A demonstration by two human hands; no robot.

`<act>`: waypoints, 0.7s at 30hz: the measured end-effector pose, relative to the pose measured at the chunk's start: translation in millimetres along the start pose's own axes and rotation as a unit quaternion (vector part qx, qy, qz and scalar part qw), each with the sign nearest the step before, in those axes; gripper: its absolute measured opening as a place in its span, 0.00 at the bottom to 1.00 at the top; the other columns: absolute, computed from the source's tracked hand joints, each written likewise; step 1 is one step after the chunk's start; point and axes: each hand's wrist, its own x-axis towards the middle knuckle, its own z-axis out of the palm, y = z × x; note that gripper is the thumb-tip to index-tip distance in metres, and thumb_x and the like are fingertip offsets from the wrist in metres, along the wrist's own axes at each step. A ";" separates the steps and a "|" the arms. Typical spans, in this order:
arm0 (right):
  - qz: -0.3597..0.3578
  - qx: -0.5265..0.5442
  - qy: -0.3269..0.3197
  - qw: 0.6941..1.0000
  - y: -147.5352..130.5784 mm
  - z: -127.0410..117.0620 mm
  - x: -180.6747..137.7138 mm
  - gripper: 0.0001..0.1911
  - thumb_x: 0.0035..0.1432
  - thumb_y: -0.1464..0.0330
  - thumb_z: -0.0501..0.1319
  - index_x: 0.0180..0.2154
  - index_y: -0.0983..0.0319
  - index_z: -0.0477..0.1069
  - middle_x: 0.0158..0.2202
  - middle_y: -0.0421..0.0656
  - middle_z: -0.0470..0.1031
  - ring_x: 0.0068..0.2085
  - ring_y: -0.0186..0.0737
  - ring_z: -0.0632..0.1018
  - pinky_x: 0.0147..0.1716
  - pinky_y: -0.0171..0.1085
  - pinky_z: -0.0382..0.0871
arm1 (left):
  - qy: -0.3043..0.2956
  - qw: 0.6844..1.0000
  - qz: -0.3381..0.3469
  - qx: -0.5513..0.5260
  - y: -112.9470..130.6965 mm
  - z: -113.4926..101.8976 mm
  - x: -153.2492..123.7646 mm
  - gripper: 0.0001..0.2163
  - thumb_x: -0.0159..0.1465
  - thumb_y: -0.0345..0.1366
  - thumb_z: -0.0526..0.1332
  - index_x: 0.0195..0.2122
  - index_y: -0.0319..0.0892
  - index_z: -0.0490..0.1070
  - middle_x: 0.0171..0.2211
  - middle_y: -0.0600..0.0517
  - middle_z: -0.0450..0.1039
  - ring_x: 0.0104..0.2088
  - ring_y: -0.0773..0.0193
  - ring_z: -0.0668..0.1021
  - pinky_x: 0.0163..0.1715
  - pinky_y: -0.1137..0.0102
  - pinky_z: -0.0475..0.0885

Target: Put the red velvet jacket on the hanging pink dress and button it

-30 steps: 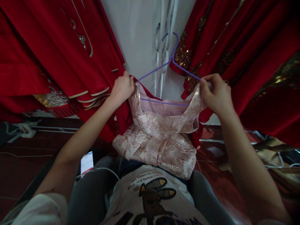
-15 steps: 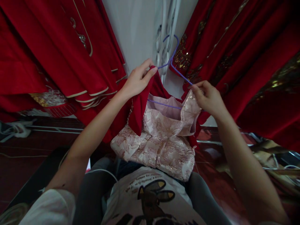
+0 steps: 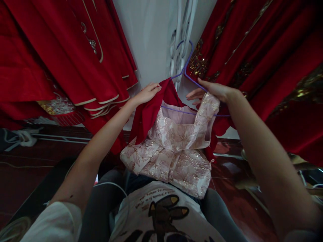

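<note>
A pale pink dress with a gold floral pattern (image 3: pixel 180 136) lies over my lap, its bodice on a purple hanger (image 3: pixel 188 62). Red cloth (image 3: pixel 151 114) drapes over the hanger's left arm and shows behind the bodice too. My left hand (image 3: pixel 148 93) is closed on the edge of this red cloth at the left shoulder. At the other shoulder, my right hand (image 3: pixel 214 90) is open beside the dress strap, fingers stretched left beneath the hanger's arm and thumb above it. The hanger's hook reaches up by a white metal frame.
Red garments with gold trim hang on the left (image 3: pixel 101 60) and right (image 3: pixel 252 67). Between them stands a white scrollwork metal frame (image 3: pixel 180 43) before a pale wall. A white cable (image 3: pixel 113 185) crosses my left leg. Blurred items lie on the floor at right.
My right hand has let go of the strap and spread its fingers under the hanger arm. My left hand has slid down and left along the red cloth, which now covers more of the hanger.
</note>
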 end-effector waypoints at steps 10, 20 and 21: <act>0.104 0.013 -0.045 0.993 -8.6 12.1 20.5 0.49 0.65 0.42 0.29 0.31 0.69 0.77 0.28 0.48 0.77 0.34 0.35 0.78 0.33 0.36 0.70 | -0.018 1.000 -0.012 -0.005 5.8 -10.0 -10.9 0.11 0.69 0.39 0.52 0.37 0.40 0.72 0.41 0.50 0.72 0.48 0.60 0.73 0.58 0.64 0.62; 0.037 -0.113 0.203 0.972 2.4 11.4 28.4 0.32 0.64 0.45 0.48 0.26 0.62 0.75 0.25 0.46 0.77 0.28 0.38 0.77 0.30 0.41 0.68 | -0.001 0.999 -0.035 -0.037 12.6 -13.2 -17.8 0.12 0.68 0.40 0.53 0.36 0.41 0.73 0.38 0.52 0.70 0.46 0.60 0.73 0.59 0.62 0.60; 0.027 -0.136 0.238 0.961 5.1 9.2 30.0 0.31 0.63 0.45 0.51 0.26 0.62 0.75 0.26 0.46 0.77 0.28 0.39 0.77 0.30 0.41 0.68 | -0.001 0.999 -0.035 -0.041 12.8 -13.5 -18.7 0.12 0.68 0.40 0.54 0.37 0.41 0.73 0.38 0.52 0.70 0.46 0.60 0.73 0.58 0.62 0.61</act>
